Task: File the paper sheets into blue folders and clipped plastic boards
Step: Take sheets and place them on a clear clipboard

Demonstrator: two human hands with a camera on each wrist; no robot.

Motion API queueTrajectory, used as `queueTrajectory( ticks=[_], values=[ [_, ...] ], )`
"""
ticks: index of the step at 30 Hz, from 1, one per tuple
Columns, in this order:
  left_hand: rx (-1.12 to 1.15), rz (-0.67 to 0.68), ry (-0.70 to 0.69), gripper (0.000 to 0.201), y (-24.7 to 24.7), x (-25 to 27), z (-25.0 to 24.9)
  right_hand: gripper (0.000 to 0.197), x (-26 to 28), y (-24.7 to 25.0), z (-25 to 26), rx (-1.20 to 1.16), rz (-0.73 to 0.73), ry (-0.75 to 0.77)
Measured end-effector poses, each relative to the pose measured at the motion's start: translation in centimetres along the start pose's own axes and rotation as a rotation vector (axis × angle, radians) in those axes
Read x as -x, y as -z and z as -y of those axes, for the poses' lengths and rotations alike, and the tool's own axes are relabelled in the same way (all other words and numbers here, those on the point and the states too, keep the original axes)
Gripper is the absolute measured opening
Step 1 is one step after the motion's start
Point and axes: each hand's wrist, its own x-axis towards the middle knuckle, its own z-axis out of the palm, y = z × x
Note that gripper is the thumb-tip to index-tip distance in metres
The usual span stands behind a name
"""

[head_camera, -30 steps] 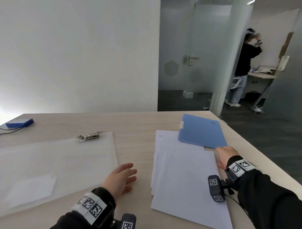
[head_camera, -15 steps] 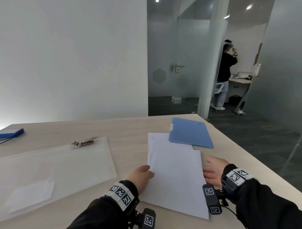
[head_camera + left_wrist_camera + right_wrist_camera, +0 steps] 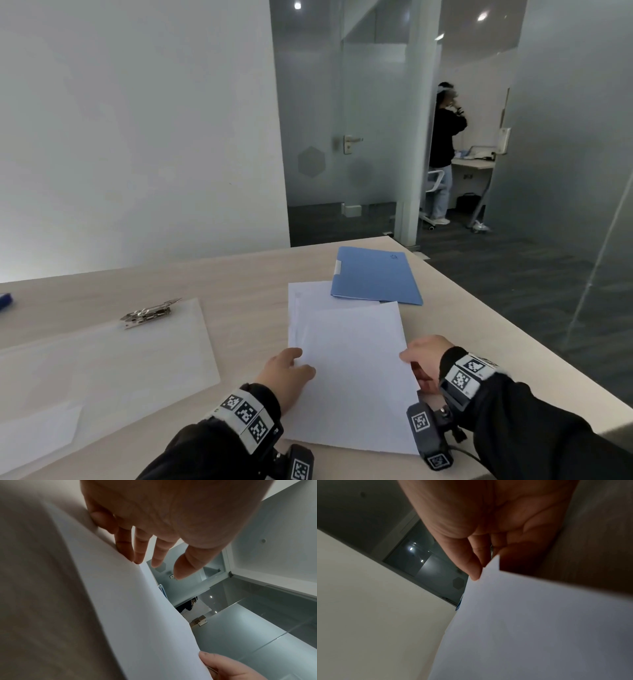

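A white paper sheet (image 3: pixel 352 370) sits slightly raised over a stack of sheets (image 3: pixel 308 294) on the beige table. My right hand (image 3: pixel 423 356) pinches its right edge; the right wrist view shows thumb and fingers (image 3: pixel 476 569) closed on the sheet (image 3: pixel 530 622). My left hand (image 3: pixel 291 368) is at the left edge. In the left wrist view its straight fingers (image 3: pixel 126 550) touch the sheet (image 3: pixel 137 615) and the thumb stays clear. A shut blue folder (image 3: pixel 373 277) overlaps the stack's far corner. A clear plastic board (image 3: pixel 102 370) with a metal clip (image 3: pixel 147 313) lies to the left.
A small white slip (image 3: pixel 37 431) lies at the near end of the plastic board. A blue object (image 3: pixel 5 301) shows at the far left edge. The table's right edge (image 3: pixel 513 342) runs close to my right arm. A person (image 3: pixel 445 154) stands in the room beyond the glass partition.
My left hand has moved right from the bare table to the sheet's left edge. My right hand came back from the folder and took the right edge. The top sheet has slid toward me.
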Motion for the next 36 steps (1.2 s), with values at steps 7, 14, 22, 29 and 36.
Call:
queueTrajectory(
  ticks=[7, 14, 22, 29, 36],
  values=[
    [-0.006, -0.008, -0.022, 0.053, -0.2, -0.4, -0.2, 0.013, -1.0, 1.1, -0.7, 0.095, -0.032, 0.095],
    [0.015, 0.009, -0.029, 0.046, -0.6, -0.2, -0.5, 0.016, -0.8, 1.7, 0.0, 0.166, -0.079, 0.16],
    [0.031, 0.017, -0.043, 0.044, -0.8, -0.1, -0.3, 0.015, -0.5, 2.1, -0.4, 0.141, -0.056, 0.109],
    [0.042, -0.002, -0.045, 0.037, -0.8, -0.4, -0.1, 0.009, -0.7, 1.8, -0.1, 0.154, -0.054, 0.099],
    [0.051, -0.043, -0.03, 0.027, -0.5, -0.2, 0.2, 0.027, -0.3, 1.5, -0.3, 0.186, -0.019, 0.081]
  ],
)
